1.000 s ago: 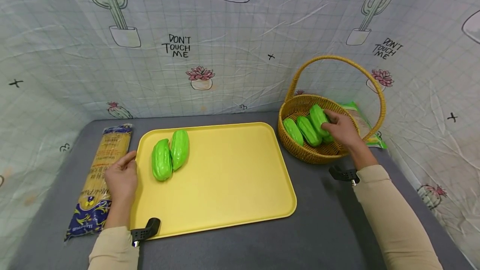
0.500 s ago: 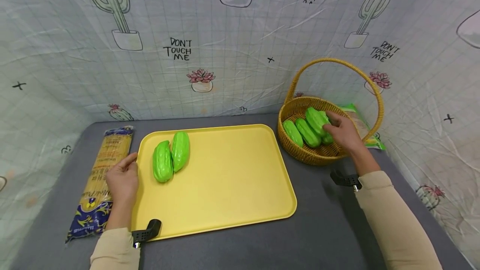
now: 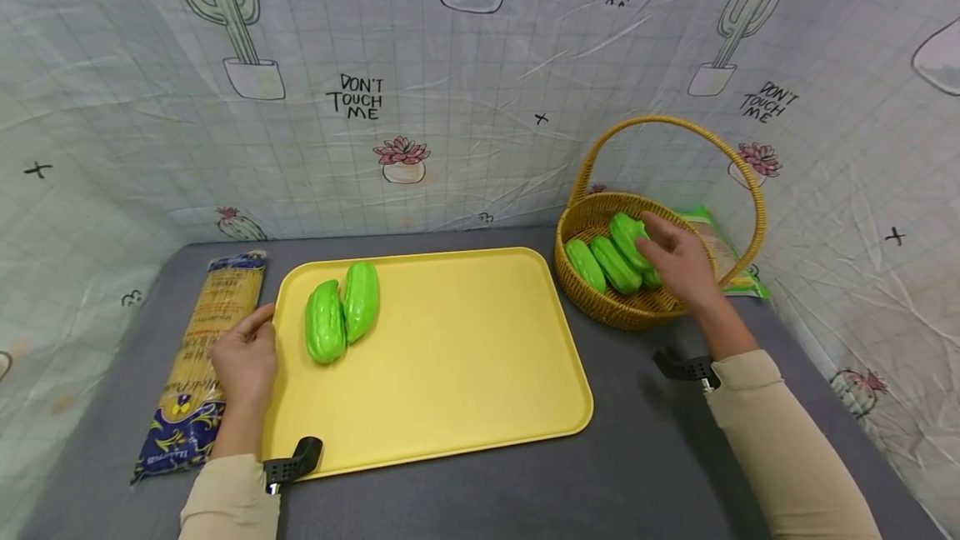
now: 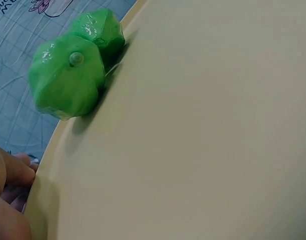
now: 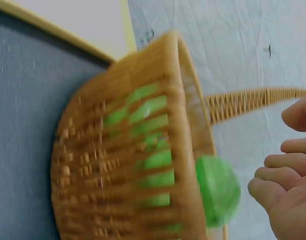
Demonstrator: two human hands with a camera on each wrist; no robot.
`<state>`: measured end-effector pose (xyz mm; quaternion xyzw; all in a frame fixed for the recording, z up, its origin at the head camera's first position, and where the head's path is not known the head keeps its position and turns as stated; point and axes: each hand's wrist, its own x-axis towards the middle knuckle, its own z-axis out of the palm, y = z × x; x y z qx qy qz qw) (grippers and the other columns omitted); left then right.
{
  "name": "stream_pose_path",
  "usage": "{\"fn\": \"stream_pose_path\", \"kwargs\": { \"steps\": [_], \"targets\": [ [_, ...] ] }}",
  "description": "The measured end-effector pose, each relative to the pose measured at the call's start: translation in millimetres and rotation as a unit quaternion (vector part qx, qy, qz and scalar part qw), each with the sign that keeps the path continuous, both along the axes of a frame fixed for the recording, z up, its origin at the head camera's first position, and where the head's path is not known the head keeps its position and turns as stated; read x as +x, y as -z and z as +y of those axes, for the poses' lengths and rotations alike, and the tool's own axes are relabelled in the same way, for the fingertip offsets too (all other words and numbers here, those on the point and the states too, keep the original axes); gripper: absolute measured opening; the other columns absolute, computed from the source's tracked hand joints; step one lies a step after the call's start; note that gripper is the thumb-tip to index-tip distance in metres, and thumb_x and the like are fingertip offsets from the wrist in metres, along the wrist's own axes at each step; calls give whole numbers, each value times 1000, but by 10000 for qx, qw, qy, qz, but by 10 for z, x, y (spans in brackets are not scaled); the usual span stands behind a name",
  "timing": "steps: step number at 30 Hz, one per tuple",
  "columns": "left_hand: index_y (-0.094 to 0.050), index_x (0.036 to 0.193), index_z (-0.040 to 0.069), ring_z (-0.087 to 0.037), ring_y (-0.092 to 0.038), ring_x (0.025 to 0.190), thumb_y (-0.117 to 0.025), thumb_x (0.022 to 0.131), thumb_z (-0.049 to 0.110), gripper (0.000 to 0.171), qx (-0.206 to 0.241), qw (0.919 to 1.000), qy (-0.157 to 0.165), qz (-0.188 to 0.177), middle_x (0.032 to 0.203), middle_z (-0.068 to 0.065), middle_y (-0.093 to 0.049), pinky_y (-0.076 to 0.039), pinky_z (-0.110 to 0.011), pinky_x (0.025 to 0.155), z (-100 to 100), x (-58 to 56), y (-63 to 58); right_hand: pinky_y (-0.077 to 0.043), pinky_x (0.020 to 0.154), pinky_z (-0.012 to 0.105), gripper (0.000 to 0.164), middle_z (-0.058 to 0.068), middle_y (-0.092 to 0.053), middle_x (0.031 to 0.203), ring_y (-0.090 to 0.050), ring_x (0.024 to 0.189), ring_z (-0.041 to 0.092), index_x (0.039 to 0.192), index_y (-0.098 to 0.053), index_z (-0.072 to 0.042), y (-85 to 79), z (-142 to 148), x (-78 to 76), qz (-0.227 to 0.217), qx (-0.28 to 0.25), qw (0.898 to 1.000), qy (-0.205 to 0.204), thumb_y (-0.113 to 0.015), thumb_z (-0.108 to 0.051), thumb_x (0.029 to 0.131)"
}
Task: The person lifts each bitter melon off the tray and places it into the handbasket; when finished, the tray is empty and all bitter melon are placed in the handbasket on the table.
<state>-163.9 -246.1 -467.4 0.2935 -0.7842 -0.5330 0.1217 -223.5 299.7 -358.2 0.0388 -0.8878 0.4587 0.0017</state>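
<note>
My left hand (image 3: 246, 352) holds the left rim of the yellow tray (image 3: 465, 357), its fingertips at the edge. Two bright green ridged gourds (image 3: 325, 322) lie side by side on the tray's left part; a stem nub shows on the nearer gourd (image 4: 67, 77) in the left wrist view. My right hand (image 3: 678, 261) hovers over the wicker basket (image 3: 626, 315), thumb and fingers apart. Several similar gourds lie inside, one leaning on top (image 3: 626, 233). In the right wrist view, the hand (image 5: 293, 180) stands apart from a gourd (image 5: 218, 190) protruding above the basket's rim.
A pack of spaghetti (image 3: 202, 357) lies left of the tray, under the left forearm's side. Behind the basket is a green-edged packet (image 3: 723, 252), partly hidden. The basket's tall handle (image 3: 675, 119) arches over it. A patterned cloth (image 3: 465, 148) hangs behind the grey table (image 3: 487, 490).
My right hand has let go of the top gourd, which has come down onto the others in the basket. The left hand and tray stay as they were.
</note>
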Motion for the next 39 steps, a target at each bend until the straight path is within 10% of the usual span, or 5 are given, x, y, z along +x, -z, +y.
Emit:
{"fn": "stream_pose_path", "kwargs": {
  "steps": [24,39],
  "targets": [
    [-60,143,12,-27,-58,135,-44,108,18,39,66,9999,-102,-91,149,-11,-58,-52,-34,110,29,-8,-42,-31,126,47,58,15,-25,169,-24,158,27,161,-27,-3,71,-1277,88,-35,-1987,9711,-1324,-50,-15,108],
    [-63,141,13,-26,-59,133,-47,107,18,38,70,9999,-144,7,147,-11,-60,-53,-32,108,-7,-14,-4,-35,125,42,63,11,-28,169,-30,156,26,161,-26,-3,333,-2031,60,-552,-2268,9582,-1657,-52,-22,108]
  ]
}}
